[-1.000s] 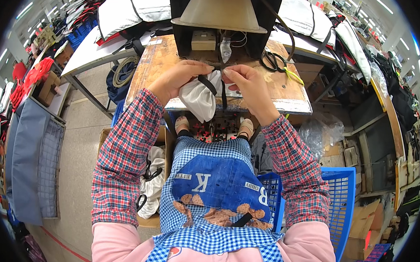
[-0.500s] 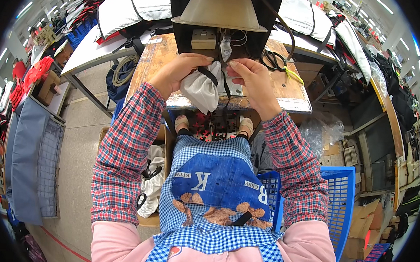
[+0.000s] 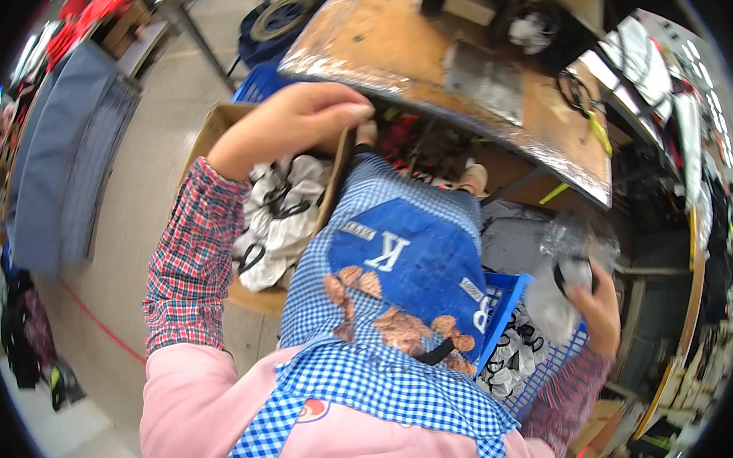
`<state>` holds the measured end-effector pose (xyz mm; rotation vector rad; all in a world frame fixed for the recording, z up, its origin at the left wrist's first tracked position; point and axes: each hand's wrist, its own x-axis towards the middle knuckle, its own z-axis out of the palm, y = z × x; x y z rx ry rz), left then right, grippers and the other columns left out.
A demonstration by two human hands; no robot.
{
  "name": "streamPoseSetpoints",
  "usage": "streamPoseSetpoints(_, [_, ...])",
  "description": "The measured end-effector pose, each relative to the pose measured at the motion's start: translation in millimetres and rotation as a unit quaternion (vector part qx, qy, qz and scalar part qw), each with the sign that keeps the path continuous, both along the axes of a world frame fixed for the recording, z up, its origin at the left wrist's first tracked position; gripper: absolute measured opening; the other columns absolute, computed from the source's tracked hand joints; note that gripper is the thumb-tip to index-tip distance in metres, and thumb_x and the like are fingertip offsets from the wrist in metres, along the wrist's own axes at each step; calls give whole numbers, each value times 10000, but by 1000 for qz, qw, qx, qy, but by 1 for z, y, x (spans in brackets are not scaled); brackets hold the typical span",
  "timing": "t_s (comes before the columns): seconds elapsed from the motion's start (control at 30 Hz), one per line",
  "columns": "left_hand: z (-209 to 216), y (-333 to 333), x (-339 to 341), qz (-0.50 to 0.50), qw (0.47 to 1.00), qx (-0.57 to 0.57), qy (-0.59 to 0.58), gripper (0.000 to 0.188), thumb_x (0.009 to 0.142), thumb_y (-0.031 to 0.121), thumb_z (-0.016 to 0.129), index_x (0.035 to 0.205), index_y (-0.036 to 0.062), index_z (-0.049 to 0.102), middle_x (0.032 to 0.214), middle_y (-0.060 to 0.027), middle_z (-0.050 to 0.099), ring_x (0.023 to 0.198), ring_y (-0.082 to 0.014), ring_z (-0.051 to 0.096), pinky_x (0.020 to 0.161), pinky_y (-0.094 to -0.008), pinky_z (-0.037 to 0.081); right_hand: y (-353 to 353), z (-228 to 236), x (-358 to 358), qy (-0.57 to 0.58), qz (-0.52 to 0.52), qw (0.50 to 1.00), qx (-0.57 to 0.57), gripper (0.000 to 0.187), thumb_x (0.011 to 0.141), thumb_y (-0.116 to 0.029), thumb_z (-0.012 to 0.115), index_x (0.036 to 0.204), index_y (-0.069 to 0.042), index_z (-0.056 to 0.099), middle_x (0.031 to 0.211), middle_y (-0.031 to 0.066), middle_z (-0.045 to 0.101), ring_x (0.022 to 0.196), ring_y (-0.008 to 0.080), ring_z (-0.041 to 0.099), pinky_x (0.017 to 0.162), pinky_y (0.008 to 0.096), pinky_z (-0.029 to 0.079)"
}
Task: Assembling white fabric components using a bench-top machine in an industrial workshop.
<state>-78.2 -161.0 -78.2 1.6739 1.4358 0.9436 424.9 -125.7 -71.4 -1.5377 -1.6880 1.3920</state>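
Note:
My right hand (image 3: 598,312), smeared by motion at the right, grips a white fabric pouch (image 3: 557,314) with a black cord loop. The pouch hangs over the blue plastic basket (image 3: 508,299) beside my lap, where several white pouches (image 3: 513,361) with black cords lie. My left hand (image 3: 293,126) is raised at the left, its fingers stretched toward the table edge with nothing visible in them. Below it stands a cardboard box (image 3: 201,150) holding several more white pouches (image 3: 288,217) with black loops.
Ahead is a worn wooden worktable (image 3: 376,39) with a metal plate (image 3: 484,79) and the dark base of a machine (image 3: 551,23). Clear plastic wrap (image 3: 586,234) lies at the right. A grey-covered wire rack (image 3: 63,163) stands at the far left.
Both hands have left the machine, where they held the white pouch. My right hand has carried it right and down over the basket; my left hand moved back. The view has turned.

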Motion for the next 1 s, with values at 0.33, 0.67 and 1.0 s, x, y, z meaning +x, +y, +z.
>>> streamPoseSetpoints(0.33, [-272, -106, -154, 265, 882, -282, 269, 520, 760, 430, 691, 962, -49, 673, 995, -242, 658, 940, -379, 630, 822, -427, 493, -28, -53, 45, -399, 108, 902, 123, 369, 804, -185, 694, 1078, 47, 607, 995, 228, 661, 934, 369, 638, 794, 399, 494])
streamPoseSetpoints(0.67, [-425, -129, -148, 612, 724, -316, 39, 339, 780, 218, 666, 910, -95, 644, 831, -173, 670, 675, -254, 633, 630, -384, 491, -1, -55, -71, -333, 245, 881, 231, 280, 826, -158, 657, 1034, 24, 607, 1024, 217, 633, 948, 382, 598, 801, 411, 472])
streamPoseSetpoints(1.0, [-164, -92, -65, 530, 809, 101, -235, 100, 822, 24, 581, 922, 28, 582, 800, -23, 576, 671, -89, 539, 573, -258, 465, -12, -68, -211, -19, 233, 955, 182, 278, 873, -192, 650, 1057, 15, 628, 938, 116, 672, 861, 208, 643, 758, 303, 492])
